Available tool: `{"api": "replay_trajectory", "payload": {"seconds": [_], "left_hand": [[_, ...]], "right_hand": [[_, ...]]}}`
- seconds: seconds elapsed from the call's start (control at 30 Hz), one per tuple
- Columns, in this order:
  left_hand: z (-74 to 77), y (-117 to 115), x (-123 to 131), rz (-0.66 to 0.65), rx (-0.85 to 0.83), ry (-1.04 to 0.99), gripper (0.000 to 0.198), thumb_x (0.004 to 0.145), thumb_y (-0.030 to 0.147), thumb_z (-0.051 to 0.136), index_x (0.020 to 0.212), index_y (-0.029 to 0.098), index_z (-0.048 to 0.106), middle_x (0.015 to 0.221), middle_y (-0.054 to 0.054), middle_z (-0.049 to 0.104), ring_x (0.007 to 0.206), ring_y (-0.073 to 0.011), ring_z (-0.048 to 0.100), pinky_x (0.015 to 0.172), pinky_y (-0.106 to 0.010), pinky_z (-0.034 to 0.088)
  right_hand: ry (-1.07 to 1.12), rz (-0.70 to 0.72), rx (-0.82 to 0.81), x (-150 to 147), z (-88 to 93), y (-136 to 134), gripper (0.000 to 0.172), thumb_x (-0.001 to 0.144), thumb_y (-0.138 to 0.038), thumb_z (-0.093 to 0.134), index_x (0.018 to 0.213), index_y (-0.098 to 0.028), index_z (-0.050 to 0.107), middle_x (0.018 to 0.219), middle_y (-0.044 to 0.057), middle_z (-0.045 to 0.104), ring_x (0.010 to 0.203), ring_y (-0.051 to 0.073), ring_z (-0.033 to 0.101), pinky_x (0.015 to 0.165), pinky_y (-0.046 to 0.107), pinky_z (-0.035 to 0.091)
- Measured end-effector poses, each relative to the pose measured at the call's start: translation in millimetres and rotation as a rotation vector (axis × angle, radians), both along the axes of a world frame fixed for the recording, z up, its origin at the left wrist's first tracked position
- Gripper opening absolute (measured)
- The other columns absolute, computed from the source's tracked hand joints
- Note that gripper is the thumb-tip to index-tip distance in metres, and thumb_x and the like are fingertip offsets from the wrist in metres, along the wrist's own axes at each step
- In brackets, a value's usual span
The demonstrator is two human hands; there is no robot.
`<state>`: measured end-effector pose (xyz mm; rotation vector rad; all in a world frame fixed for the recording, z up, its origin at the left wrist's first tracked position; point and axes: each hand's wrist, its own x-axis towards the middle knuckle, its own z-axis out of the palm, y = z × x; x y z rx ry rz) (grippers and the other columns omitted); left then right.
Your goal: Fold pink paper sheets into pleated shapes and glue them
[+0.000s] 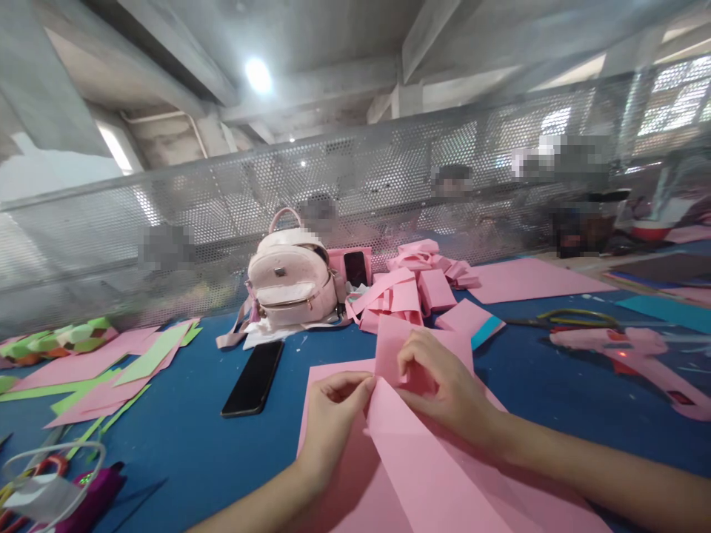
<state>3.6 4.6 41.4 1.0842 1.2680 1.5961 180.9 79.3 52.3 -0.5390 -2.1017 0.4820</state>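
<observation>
Between my hands is a folded strip of pink paper (411,459), raised over larger pink sheets (338,474) on the blue table. My left hand (336,411) pinches the strip's edge between thumb and forefinger. With curled fingers, my right hand (444,377) grips the strip just right of that pinch; its fingertips are partly hidden by the paper. An upright pink flap (392,337) stands behind my fingers. Beyond it lie a pink piece with a blue edge (466,322) and a heap of folded pink strips (397,296).
A black phone (252,379) lies left of my hands, before a pale backpack (292,274). On the right are a pink glue gun (616,348) and scissors (578,318). Green and pink paper pieces (149,355) and a white charger (44,496) are on the left. A perforated metal screen (222,215) stands behind.
</observation>
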Motion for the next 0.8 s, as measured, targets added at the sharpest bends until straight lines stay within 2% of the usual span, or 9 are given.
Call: {"api": "replay_trajectory", "payload": {"seconds": [0.13, 0.27, 0.37, 0.47, 0.6, 0.8], "left_hand": [[-0.1, 5, -8, 0.033, 0.013, -0.018, 0.026, 0.075, 0.041, 0.08, 0.085, 0.017, 0.082, 0.081, -0.007, 0.077, 0.072, -0.0154, 0.063, 0.064, -0.022, 0.05], [3.6, 2, -7, 0.029, 0.045, 0.001, 0.024, 0.077, 0.04, 0.08, 0.083, 0.017, 0.081, 0.075, -0.006, 0.075, 0.068, -0.0144, 0.061, 0.062, -0.021, 0.048], [7.7, -5, 0, -0.002, 0.067, 0.042, 0.023, 0.077, 0.038, 0.081, 0.078, 0.016, 0.08, 0.074, -0.006, 0.074, 0.066, -0.0142, 0.061, 0.061, -0.022, 0.047], [10.0, -10, 6, -0.05, 0.093, 0.095, 0.022, 0.08, 0.038, 0.078, 0.078, 0.015, 0.079, 0.071, -0.006, 0.073, 0.065, -0.0148, 0.061, 0.062, -0.023, 0.048], [9.1, -12, 8, -0.07, 0.105, 0.118, 0.024, 0.082, 0.038, 0.077, 0.074, 0.015, 0.075, 0.067, -0.004, 0.069, 0.063, -0.0144, 0.06, 0.06, -0.022, 0.047], [6.2, -9, 4, -0.08, 0.093, 0.091, 0.028, 0.083, 0.039, 0.076, 0.071, 0.014, 0.07, 0.063, -0.001, 0.064, 0.058, -0.01, 0.052, 0.056, -0.019, 0.041]], "right_hand": [[0.01, -0.05, -0.118, 3, 3.2, 5, 0.033, 0.086, -0.042, 0.072, 0.07, -0.021, 0.053, 0.073, 0.0, 0.059, 0.068, 0.016, 0.052, 0.063, 0.028, 0.039], [-0.123, -0.007, -0.408, 0, 2.0, 1, 0.026, 0.083, -0.033, 0.07, 0.062, -0.018, 0.068, 0.06, 0.001, 0.066, 0.056, 0.015, 0.054, 0.052, 0.026, 0.035], [-0.157, -0.022, -0.549, -3, -5.3, -3, 0.03, 0.082, -0.034, 0.067, 0.058, -0.016, 0.068, 0.055, 0.001, 0.064, 0.051, 0.014, 0.051, 0.047, 0.025, 0.029], [-0.148, -0.041, -0.605, -4, -10.0, -4, 0.04, 0.08, -0.041, 0.069, 0.05, -0.016, 0.061, 0.049, 0.0, 0.057, 0.048, 0.012, 0.045, 0.045, 0.024, 0.025], [-0.109, -0.044, -0.632, -3, -10.6, -2, 0.043, 0.078, -0.044, 0.071, 0.048, -0.016, 0.057, 0.045, -0.001, 0.05, 0.047, 0.012, 0.044, 0.045, 0.024, 0.025], [-0.028, 0.016, -0.694, -6, -8.6, -3, 0.026, 0.077, -0.037, 0.071, 0.062, -0.015, 0.067, 0.057, 0.0, 0.06, 0.054, 0.014, 0.049, 0.049, 0.024, 0.031]]}}
